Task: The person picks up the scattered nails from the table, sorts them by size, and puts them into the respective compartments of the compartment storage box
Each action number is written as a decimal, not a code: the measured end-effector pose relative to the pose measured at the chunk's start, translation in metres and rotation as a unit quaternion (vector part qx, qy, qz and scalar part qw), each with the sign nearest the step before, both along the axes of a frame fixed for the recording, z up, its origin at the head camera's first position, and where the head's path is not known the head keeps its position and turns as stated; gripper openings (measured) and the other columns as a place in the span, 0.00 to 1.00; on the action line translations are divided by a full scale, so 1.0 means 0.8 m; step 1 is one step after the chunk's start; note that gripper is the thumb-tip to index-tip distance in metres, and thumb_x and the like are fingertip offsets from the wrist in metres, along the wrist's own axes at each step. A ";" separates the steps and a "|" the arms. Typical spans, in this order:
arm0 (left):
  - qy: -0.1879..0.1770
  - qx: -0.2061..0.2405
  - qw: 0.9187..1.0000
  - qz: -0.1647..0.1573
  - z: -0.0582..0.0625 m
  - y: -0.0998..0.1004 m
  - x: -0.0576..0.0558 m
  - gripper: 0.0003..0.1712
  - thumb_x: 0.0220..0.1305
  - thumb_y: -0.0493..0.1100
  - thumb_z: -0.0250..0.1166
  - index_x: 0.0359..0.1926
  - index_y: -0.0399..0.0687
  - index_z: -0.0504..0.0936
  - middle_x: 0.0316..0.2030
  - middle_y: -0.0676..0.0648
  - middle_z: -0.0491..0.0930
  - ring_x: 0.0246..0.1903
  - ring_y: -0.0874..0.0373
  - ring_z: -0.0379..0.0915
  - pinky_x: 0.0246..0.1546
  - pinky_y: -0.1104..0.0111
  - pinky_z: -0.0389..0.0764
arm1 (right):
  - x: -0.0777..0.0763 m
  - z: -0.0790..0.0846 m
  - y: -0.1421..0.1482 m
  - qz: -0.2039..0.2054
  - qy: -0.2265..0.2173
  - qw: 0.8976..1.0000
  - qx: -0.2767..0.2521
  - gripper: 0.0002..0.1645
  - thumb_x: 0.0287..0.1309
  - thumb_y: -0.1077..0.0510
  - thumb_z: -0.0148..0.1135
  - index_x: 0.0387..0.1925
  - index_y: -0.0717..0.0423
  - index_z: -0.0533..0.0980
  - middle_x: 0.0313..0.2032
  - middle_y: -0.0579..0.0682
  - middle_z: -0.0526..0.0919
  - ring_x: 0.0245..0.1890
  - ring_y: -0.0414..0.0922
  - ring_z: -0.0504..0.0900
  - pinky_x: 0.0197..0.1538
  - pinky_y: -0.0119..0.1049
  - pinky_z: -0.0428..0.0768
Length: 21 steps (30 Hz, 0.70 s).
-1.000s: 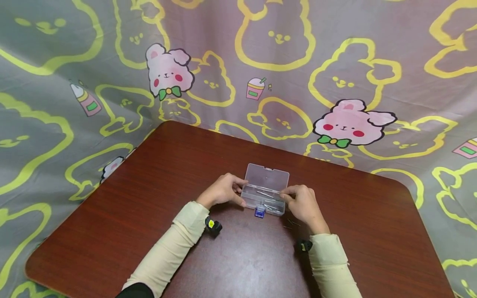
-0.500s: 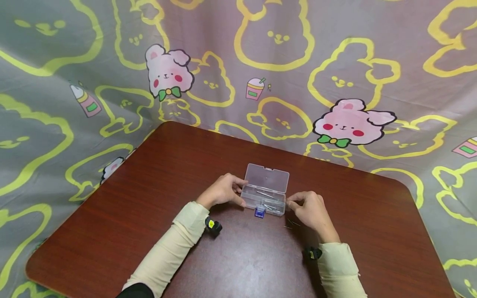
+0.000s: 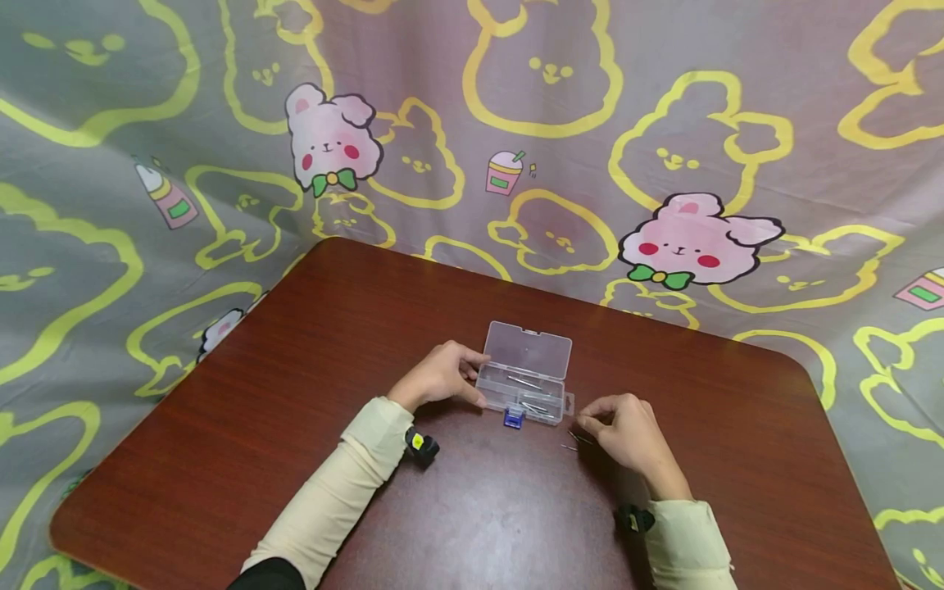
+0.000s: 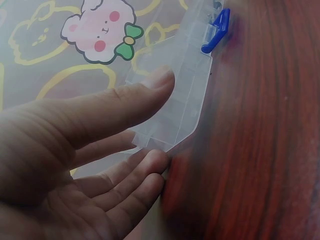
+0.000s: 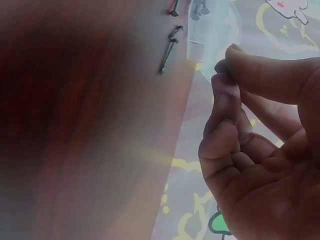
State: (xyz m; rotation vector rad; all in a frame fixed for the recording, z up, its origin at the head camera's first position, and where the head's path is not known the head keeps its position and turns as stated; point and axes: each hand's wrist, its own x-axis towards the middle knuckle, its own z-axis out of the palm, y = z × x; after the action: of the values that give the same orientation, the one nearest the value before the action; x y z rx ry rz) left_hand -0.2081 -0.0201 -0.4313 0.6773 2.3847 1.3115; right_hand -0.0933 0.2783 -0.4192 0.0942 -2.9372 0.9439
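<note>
A clear plastic box [image 3: 483, 397] with dividers lies on the table, its lid [image 3: 529, 351] folded back and its blue latch [image 3: 514, 418] at the front. Thin metal nails [image 3: 525, 382] lie in its compartments. My left hand [image 3: 441, 378] holds the box's left end, thumb at the front corner and a finger at the back. In the left wrist view, the thumb [image 4: 145, 92] lies along the clear end wall. Right of the box, my right hand [image 3: 628, 430] has curled fingers, thumb meeting the index fingertip, with nothing visible between them. Several loose nails [image 5: 169, 56] lie close by on the table.
The brown wooden table [image 3: 332, 328] has rounded corners. A grey curtain [image 3: 442, 74] with yellow outlines and pink rabbits hangs along its back and left sides. A hang tab [image 3: 569, 404] sticks out from the box's right end.
My right hand has moved from over the box's right compartments to the right and nearer, beside the loose nails, uncovering the hang tab. My left hand and the box stay put.
</note>
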 end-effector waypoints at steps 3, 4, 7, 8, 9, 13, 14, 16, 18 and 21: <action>0.001 -0.002 1.000 0.000 0.000 0.001 0.000 0.44 0.36 0.36 0.87 0.60 0.38 0.82 0.44 0.44 0.85 0.42 0.52 0.80 0.41 0.68 0.79 | 0.004 -0.002 0.003 0.004 -0.002 1.000 0.004 0.04 0.56 0.61 0.73 0.27 0.50 0.88 0.27 0.40 0.85 0.28 0.39 0.79 0.34 0.39 0.77; 0.001 -0.003 1.000 0.000 0.000 0.001 0.000 0.44 0.36 0.36 0.87 0.60 0.38 0.82 0.44 0.44 0.85 0.42 0.53 0.80 0.41 0.68 0.79 | 0.005 -0.003 0.004 0.007 -0.005 1.000 0.005 0.04 0.56 0.61 0.73 0.27 0.49 0.88 0.27 0.40 0.85 0.28 0.39 0.79 0.33 0.39 0.76; 0.001 -0.004 1.000 0.001 0.000 0.001 0.000 0.44 0.36 0.36 0.87 0.60 0.39 0.82 0.44 0.44 0.85 0.42 0.54 0.79 0.41 0.68 0.79 | 0.009 -0.004 0.006 0.012 -0.011 1.000 0.008 0.05 0.55 0.60 0.74 0.26 0.47 0.88 0.26 0.38 0.84 0.27 0.39 0.78 0.34 0.39 0.76; 0.002 -0.003 1.000 0.002 0.000 0.001 0.001 0.44 0.36 0.36 0.87 0.60 0.39 0.82 0.44 0.44 0.85 0.42 0.54 0.79 0.41 0.68 0.79 | 0.010 -0.004 0.007 0.014 -0.013 1.000 0.010 0.05 0.54 0.60 0.74 0.26 0.47 0.88 0.25 0.37 0.84 0.27 0.38 0.78 0.34 0.39 0.76; 0.002 -0.002 1.000 0.002 0.000 0.001 0.001 0.44 0.36 0.36 0.87 0.60 0.38 0.82 0.44 0.44 0.85 0.42 0.54 0.79 0.41 0.68 0.79 | 0.011 -0.005 0.008 0.014 -0.016 1.000 0.011 0.06 0.54 0.60 0.75 0.25 0.46 0.87 0.25 0.37 0.84 0.27 0.38 0.78 0.34 0.39 0.76; 0.000 -0.001 1.000 0.004 -0.001 0.001 0.001 0.44 0.36 0.36 0.86 0.60 0.39 0.82 0.46 0.45 0.85 0.42 0.55 0.79 0.41 0.68 0.79 | 0.015 -0.007 0.009 0.019 -0.025 0.999 0.016 0.07 0.53 0.60 0.76 0.24 0.46 0.87 0.23 0.36 0.83 0.26 0.37 0.77 0.34 0.38 0.75; 0.000 0.000 1.000 0.004 -0.002 0.001 0.001 0.44 0.36 0.36 0.86 0.60 0.39 0.82 0.46 0.45 0.85 0.42 0.55 0.79 0.41 0.69 0.79 | 0.016 -0.007 0.009 0.022 -0.029 0.999 0.016 0.07 0.53 0.60 0.76 0.24 0.46 0.87 0.23 0.36 0.83 0.26 0.37 0.77 0.33 0.37 0.75; -0.002 0.001 1.000 0.003 -0.002 0.001 0.001 0.44 0.36 0.36 0.86 0.60 0.39 0.82 0.46 0.45 0.85 0.42 0.54 0.79 0.42 0.69 0.79 | 0.017 -0.007 0.009 0.028 -0.035 0.999 0.015 0.08 0.53 0.61 0.76 0.23 0.46 0.87 0.23 0.36 0.83 0.25 0.37 0.77 0.33 0.37 0.75; 0.001 0.001 1.000 0.002 -0.002 0.001 0.001 0.44 0.36 0.36 0.86 0.60 0.39 0.82 0.46 0.45 0.85 0.42 0.54 0.79 0.41 0.68 0.79 | 0.018 -0.008 0.009 0.032 -0.038 0.999 0.015 0.09 0.52 0.61 0.76 0.22 0.45 0.86 0.23 0.36 0.83 0.25 0.37 0.77 0.32 0.37 0.75; 0.002 0.001 1.000 0.002 -0.001 0.002 0.002 0.44 0.36 0.36 0.86 0.61 0.38 0.81 0.45 0.45 0.85 0.42 0.54 0.79 0.41 0.68 0.79 | 0.018 -0.008 0.008 0.037 -0.037 0.998 0.017 0.10 0.51 0.61 0.77 0.21 0.45 0.85 0.22 0.36 0.82 0.24 0.36 0.77 0.32 0.37 0.75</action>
State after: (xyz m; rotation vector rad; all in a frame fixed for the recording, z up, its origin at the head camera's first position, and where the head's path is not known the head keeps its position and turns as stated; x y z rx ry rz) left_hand -0.2069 -0.0188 -0.4323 0.6767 2.3889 1.3155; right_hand -0.0789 0.2851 -0.4257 0.1739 -3.0382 0.9254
